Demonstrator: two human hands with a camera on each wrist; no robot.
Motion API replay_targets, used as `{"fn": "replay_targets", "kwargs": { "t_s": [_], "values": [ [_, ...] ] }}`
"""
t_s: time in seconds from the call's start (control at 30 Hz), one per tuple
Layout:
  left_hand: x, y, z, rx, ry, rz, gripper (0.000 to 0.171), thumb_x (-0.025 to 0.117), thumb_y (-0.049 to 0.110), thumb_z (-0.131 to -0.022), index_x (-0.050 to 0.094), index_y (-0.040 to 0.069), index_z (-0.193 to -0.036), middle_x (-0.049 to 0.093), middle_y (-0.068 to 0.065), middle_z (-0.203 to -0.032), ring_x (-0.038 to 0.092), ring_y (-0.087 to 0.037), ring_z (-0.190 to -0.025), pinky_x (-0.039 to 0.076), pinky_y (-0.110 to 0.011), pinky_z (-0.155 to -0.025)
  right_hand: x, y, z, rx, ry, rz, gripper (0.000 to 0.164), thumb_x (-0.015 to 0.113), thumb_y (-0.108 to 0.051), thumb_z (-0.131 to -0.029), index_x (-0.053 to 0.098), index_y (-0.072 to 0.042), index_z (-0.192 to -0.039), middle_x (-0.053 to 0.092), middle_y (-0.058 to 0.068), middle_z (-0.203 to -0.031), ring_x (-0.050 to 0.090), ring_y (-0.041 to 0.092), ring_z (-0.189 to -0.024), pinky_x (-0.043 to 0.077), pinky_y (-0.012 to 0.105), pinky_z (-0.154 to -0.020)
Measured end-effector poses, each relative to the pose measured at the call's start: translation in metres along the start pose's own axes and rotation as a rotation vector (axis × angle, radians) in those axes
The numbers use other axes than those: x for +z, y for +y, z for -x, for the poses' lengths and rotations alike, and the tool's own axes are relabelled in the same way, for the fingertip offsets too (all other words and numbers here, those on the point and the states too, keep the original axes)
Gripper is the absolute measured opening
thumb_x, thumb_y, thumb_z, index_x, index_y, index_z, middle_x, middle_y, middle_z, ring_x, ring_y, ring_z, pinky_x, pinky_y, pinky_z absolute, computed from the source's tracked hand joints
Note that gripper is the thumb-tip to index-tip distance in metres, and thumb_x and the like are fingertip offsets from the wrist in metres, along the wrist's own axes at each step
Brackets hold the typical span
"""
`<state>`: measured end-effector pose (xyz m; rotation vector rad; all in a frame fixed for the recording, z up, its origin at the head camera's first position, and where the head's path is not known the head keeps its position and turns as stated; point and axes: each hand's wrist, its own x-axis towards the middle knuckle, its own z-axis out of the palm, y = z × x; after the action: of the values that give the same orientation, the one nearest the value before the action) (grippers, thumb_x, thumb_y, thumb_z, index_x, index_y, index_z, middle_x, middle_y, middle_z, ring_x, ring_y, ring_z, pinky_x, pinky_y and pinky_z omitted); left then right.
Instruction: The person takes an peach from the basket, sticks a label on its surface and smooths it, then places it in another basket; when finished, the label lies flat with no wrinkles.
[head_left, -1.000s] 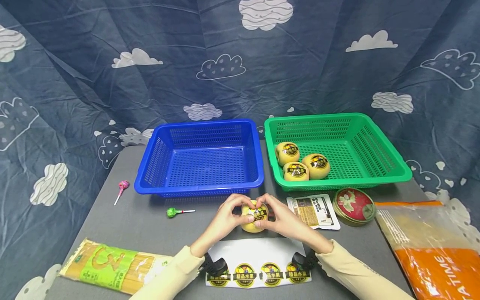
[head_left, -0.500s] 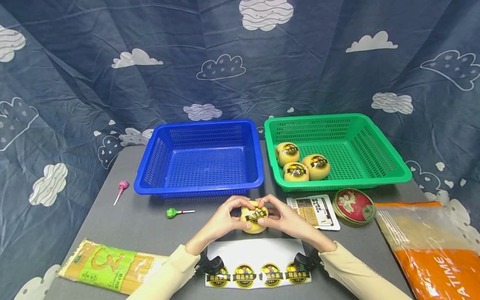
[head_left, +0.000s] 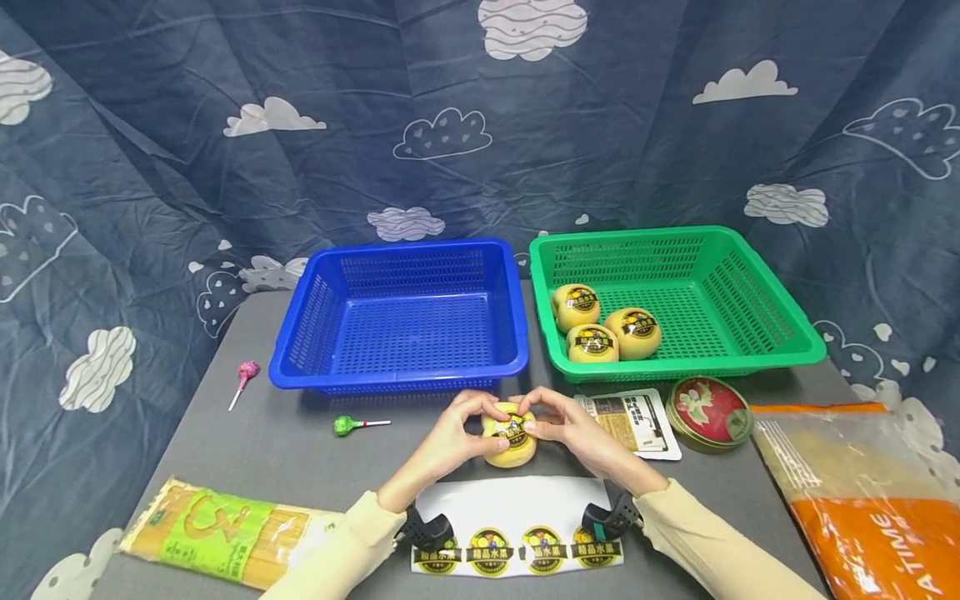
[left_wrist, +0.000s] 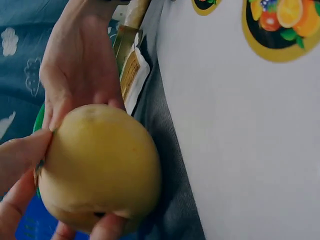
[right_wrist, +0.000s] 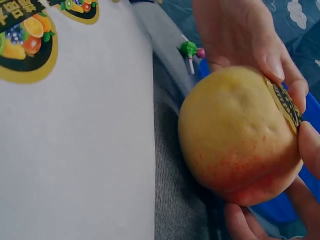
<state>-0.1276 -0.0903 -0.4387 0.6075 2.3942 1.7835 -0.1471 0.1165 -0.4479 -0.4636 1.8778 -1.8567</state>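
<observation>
A yellow peach (head_left: 512, 457) with a red blush sits between both hands, just beyond the sticker sheet. A round black-and-gold fruit sticker (head_left: 513, 431) lies on its upper face. My left hand (head_left: 452, 435) grips the peach from the left, its thumb in front and fingers over the top. From the right, my right hand (head_left: 576, 433) holds the peach, with its thumb on the sticker's right edge. In the right wrist view the sticker (right_wrist: 286, 104) is seen edge-on under the fingertips. The white sheet (head_left: 517, 500) bears a row of several similar stickers along its near edge.
Behind stand a blue basket (head_left: 408, 372) and a green basket (head_left: 720, 362) holding three stickered peaches (head_left: 632, 333). Right are a white pouch (head_left: 651, 425), a red-lidded tin (head_left: 708, 410) and an orange bag (head_left: 885, 533). Left are two lollipops (head_left: 343, 426) and a noodle pack (head_left: 225, 533).
The right thumb has moved from the peach's lower front up to the sticker's right edge. The left hand keeps its grip, and the peach stays in nearly the same place.
</observation>
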Motion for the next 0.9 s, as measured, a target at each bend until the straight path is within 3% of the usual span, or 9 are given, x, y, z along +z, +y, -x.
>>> {"fn": "replay_targets", "kwargs": {
  "t_s": [0.17, 0.27, 0.4, 0.5, 0.63, 0.77, 0.9],
  "values": [
    [0.012, -0.002, 0.001, 0.008, 0.077, -0.216, 0.033, 0.081, 0.023, -0.064, 0.053, 0.019, -0.081, 0.044, 0.0, -0.102, 0.041, -0.017, -0.1, 0.036, -0.035, -0.083, -0.002, 0.0, 0.001, -0.024, -0.056, -0.011, 0.024, 0.056, -0.007, -0.087, 0.045, 0.004, -0.105, 0.04, 0.021, -0.132, 0.047, 0.033, -0.112, 0.043, 0.035, -0.087],
    [0.012, 0.0, 0.0, 0.03, 0.088, -0.256, 0.034, 0.081, 0.022, -0.063, 0.051, 0.018, -0.08, 0.044, 0.0, -0.1, 0.041, -0.017, -0.098, 0.036, -0.034, -0.08, -0.002, 0.0, 0.002, -0.056, -0.078, 0.023, 0.027, 0.059, -0.005, -0.085, 0.045, 0.003, -0.107, 0.039, 0.021, -0.132, 0.049, 0.034, -0.109, 0.046, 0.034, -0.084],
    [0.003, 0.0, -0.001, 0.039, 0.027, -0.166, 0.029, 0.08, 0.015, -0.065, 0.056, 0.013, -0.08, 0.047, -0.003, -0.102, 0.043, -0.017, -0.098, 0.04, -0.04, -0.082, -0.003, 0.002, 0.003, -0.079, -0.081, 0.059, 0.027, 0.058, -0.003, -0.085, 0.046, 0.003, -0.108, 0.04, 0.022, -0.131, 0.05, 0.035, -0.106, 0.047, 0.034, -0.082],
    [-0.002, 0.009, 0.001, 0.05, 0.014, -0.097, 0.026, 0.078, 0.005, -0.065, 0.059, 0.007, -0.082, 0.05, -0.01, -0.103, 0.045, -0.021, -0.099, 0.041, -0.046, -0.083, -0.003, 0.002, 0.004, -0.085, -0.087, 0.082, 0.029, 0.059, -0.003, -0.085, 0.045, 0.002, -0.11, 0.041, 0.021, -0.13, 0.048, 0.035, -0.109, 0.045, 0.034, -0.085],
    [-0.004, 0.024, 0.006, 0.042, -0.003, -0.024, 0.025, 0.075, -0.002, -0.067, 0.058, -0.002, -0.086, 0.047, -0.017, -0.105, 0.045, -0.027, -0.1, 0.049, -0.038, -0.078, -0.001, 0.0, 0.003, -0.1, -0.093, 0.109, 0.034, 0.064, -0.004, -0.082, 0.045, 0.001, -0.11, 0.039, 0.022, -0.132, 0.048, 0.034, -0.11, 0.044, 0.033, -0.087],
    [-0.006, 0.026, 0.007, -0.011, -0.051, 0.044, 0.027, 0.073, -0.006, -0.068, 0.057, -0.004, -0.09, 0.041, -0.018, -0.109, 0.043, -0.026, -0.102, 0.052, -0.027, -0.068, -0.002, -0.001, 0.003, -0.095, -0.081, 0.119, 0.034, 0.065, -0.003, -0.08, 0.047, 0.0, -0.108, 0.041, 0.022, -0.131, 0.049, 0.033, -0.108, 0.045, 0.036, -0.085],
    [-0.008, 0.021, 0.007, -0.013, -0.085, 0.066, 0.026, 0.071, -0.008, -0.069, 0.056, -0.003, -0.09, 0.04, -0.018, -0.111, 0.042, -0.026, -0.104, 0.051, -0.031, -0.073, -0.002, -0.002, 0.003, -0.065, -0.074, 0.111, 0.032, 0.063, -0.005, -0.081, 0.047, -0.001, -0.109, 0.045, 0.018, -0.126, 0.049, 0.033, -0.108, 0.044, 0.04, -0.085]
  ]
}}
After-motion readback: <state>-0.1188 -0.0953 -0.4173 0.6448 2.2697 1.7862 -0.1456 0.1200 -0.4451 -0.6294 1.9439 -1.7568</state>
